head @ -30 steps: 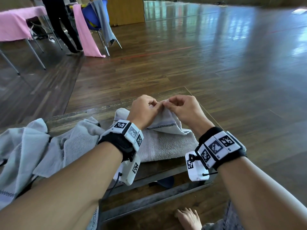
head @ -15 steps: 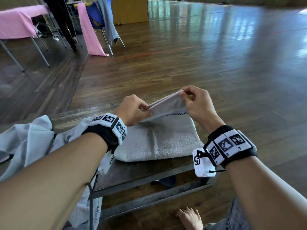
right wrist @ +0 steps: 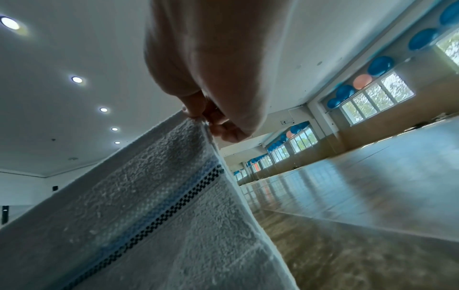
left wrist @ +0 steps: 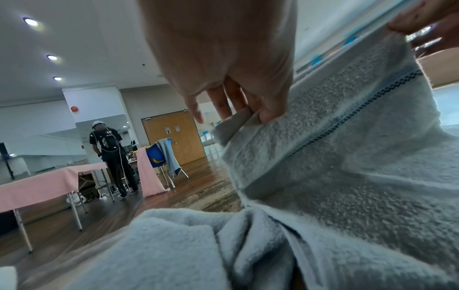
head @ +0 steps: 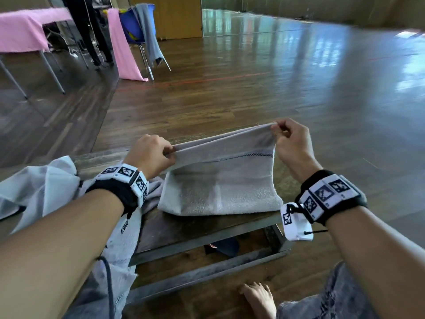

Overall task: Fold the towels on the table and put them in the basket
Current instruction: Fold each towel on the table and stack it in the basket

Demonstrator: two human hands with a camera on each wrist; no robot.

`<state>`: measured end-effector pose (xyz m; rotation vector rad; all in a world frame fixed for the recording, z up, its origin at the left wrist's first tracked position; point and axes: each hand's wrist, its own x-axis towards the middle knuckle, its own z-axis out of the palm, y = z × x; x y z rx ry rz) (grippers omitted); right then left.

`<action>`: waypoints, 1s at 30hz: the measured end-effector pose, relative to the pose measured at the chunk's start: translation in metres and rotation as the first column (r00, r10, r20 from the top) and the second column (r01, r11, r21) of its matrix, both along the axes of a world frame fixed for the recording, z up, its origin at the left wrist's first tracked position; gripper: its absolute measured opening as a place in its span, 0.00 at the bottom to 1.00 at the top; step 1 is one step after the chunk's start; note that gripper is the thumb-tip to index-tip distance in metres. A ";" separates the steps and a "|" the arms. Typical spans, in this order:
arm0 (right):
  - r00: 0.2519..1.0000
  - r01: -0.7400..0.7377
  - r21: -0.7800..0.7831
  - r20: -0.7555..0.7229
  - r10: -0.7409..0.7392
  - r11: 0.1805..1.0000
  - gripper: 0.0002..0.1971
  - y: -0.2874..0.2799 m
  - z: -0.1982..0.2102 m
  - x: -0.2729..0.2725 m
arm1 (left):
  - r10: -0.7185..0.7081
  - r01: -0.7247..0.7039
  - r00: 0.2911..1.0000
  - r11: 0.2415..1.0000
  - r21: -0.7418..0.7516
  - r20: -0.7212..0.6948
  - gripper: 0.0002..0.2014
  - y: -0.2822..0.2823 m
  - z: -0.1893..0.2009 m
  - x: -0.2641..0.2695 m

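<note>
A pale grey towel with a dark checked stripe is held up by its doubled top edge above the low wooden table; its lower fold rests on the tabletop. My left hand pinches the left corner, and the left wrist view shows its thumb and fingers on that corner of the towel. My right hand pinches the right corner, higher and farther out; the right wrist view shows the towel hanging from my right hand. More grey towels lie crumpled at the table's left. No basket is in view.
The table's right end and metal frame stand just under my right wrist. My bare foot is on the wooden floor below. Far left stand pink-covered tables, a blue chair draped with cloth, and a person.
My hands have drawn apart along the towel's top edge and lifted it, stretching the edge taut. The right hand went right and up; the left stayed near the table.
</note>
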<state>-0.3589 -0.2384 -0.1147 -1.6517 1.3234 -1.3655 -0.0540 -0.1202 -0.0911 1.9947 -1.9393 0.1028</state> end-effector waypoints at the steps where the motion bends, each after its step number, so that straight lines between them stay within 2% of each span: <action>1: 1.000 0.018 0.008 -0.014 -0.018 1.000 0.09 0.000 0.004 -0.003 | -0.001 0.001 1.000 1.000 -0.006 0.002 0.06 0.004 0.005 0.000; 5: 0.997 0.040 0.032 -0.071 -0.037 0.999 0.08 0.000 0.027 -0.011 | -0.032 0.030 0.999 0.998 -0.048 -0.036 0.05 0.014 0.029 0.000; 12: 0.994 0.071 0.049 -0.089 -0.067 0.996 0.09 0.009 0.063 -0.017 | -0.099 0.099 0.995 0.993 -0.069 -0.001 0.06 0.021 0.069 0.010; 15: 0.994 0.080 0.046 -0.082 -0.076 0.996 0.10 0.014 0.073 -0.019 | -0.128 0.117 0.989 0.984 -0.131 -0.078 0.05 0.027 0.078 0.014; 19: 0.997 0.067 0.082 -0.055 -0.063 0.994 0.10 0.017 0.081 -0.021 | -0.149 0.134 0.986 0.975 -0.176 -0.077 0.10 0.036 0.085 0.019; 24: 0.998 0.030 0.205 -0.057 -0.019 0.978 0.06 0.013 0.092 -0.021 | -0.074 0.031 0.984 0.968 -0.249 -0.164 0.10 0.036 0.102 0.015; 26: 0.998 0.026 0.242 -0.060 -0.012 0.970 0.07 0.010 0.097 -0.021 | -0.038 -0.027 0.964 0.971 -0.237 -0.264 0.08 0.032 0.109 0.012; 28: 1.000 0.024 0.260 -0.019 -0.020 0.965 0.08 0.006 0.101 -0.020 | -0.038 -0.028 0.947 0.980 -0.199 -0.320 0.06 0.029 0.117 0.009; 30: 0.999 0.042 0.207 0.011 -0.045 0.977 0.08 0.002 0.106 -0.019 | -0.060 0.009 0.944 0.988 -0.156 -0.324 0.08 0.028 0.126 0.007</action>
